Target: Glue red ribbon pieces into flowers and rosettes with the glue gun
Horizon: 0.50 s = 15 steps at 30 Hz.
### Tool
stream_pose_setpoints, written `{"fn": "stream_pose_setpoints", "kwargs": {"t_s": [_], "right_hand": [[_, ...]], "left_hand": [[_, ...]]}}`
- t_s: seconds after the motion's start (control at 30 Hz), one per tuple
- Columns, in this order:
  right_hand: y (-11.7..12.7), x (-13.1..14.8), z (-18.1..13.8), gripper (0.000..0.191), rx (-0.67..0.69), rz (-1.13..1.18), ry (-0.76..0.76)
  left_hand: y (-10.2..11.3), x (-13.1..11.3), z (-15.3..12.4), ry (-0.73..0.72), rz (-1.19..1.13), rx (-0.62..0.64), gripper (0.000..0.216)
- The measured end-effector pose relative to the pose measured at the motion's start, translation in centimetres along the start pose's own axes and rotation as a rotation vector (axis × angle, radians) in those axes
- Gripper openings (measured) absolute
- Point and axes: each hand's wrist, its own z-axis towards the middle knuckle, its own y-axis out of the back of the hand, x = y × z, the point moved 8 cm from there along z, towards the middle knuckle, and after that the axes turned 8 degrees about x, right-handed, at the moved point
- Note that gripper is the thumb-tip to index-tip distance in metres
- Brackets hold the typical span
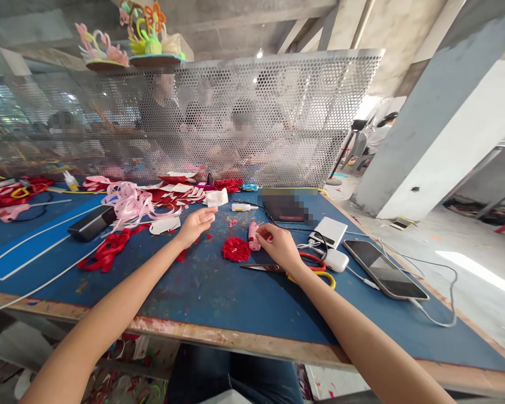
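Note:
My left hand [197,224] is raised over the middle of the table, fingers loosely stretched with nothing plainly in them. Just beyond its fingertips is a crumpled white piece [216,197]; I cannot tell whether they touch. My right hand [280,244] has its fingers curled at a small pink bottle-shaped object [253,235], partly hidden by the fingertips. Beside that object lies a round, frilly red pompom [235,249]. Scissors [264,268] with red and yellow handles lie partly under my right wrist. A small white bottle [242,207] rests farther back.
Pink ribbon [130,202], red ribbon [109,248] and a black box [91,223] occupy the left side. At right are a power bank [330,231], a white case [335,260] and a corded phone [385,269]. Behind stands a perforated metal screen [278,123], with people beyond it.

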Motion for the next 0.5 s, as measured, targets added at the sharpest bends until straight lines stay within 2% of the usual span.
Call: {"fn": "stream_pose_setpoints", "kwargs": {"t_s": [0.17,0.33,0.5], "right_hand": [[0.1,0.1,0.0,0.01,0.034,-0.06,-0.03],[0.6,-0.5,0.3,0.01,0.099,-0.174,-0.067],[0.9,-1.6,0.5,0.016,0.189,-0.24,-0.103]], "left_hand": [[1.1,-0.6,-0.2,0.144,0.303,0.058,0.038],[3.5,-1.4,-1.1,0.354,0.639,0.268,0.019],[6.3,0.2,-2.7,0.589,0.88,0.453,0.015]]}}
